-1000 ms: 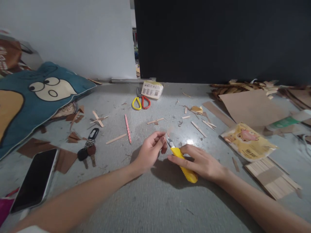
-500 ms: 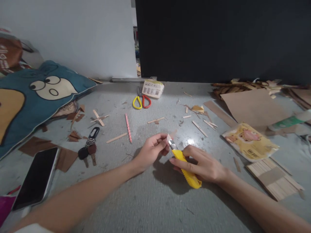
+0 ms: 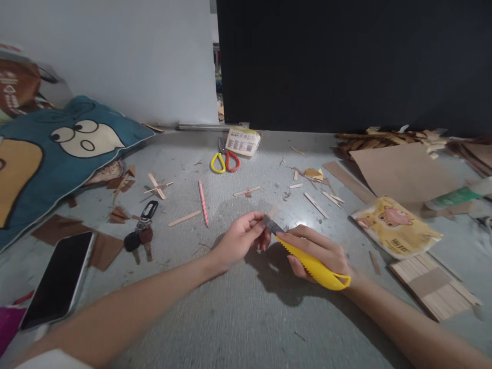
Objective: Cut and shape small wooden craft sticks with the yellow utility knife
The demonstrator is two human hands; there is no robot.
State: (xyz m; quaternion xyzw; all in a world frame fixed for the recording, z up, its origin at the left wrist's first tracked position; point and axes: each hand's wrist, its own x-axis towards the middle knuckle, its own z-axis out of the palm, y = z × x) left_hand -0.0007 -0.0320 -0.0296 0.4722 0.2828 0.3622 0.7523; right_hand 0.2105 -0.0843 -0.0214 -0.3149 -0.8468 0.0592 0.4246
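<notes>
My right hand (image 3: 321, 252) is wrapped round a yellow utility knife (image 3: 312, 262), its short grey blade pointing left and up toward my other hand. My left hand (image 3: 240, 240) pinches a small pale wooden stick piece (image 3: 272, 211) between thumb and fingers, right at the blade tip. Both hands rest low over the grey tabletop (image 3: 238, 312) near its middle. Most of the stick piece is hidden behind my fingers.
A black phone (image 3: 57, 279) and keys (image 3: 140, 233) lie at the left beside a blue cushion (image 3: 46, 159). Scissors (image 3: 224, 160), a pink pencil (image 3: 202, 203) and loose wooden sticks lie further back. A yellow packet (image 3: 395, 228), a stick bundle (image 3: 436, 287) and cardboard (image 3: 400, 171) are at the right.
My right hand has tilted the knife so its handle end rises off the table to the right. The blade stays at the stick piece in my left hand, which has hardly moved.
</notes>
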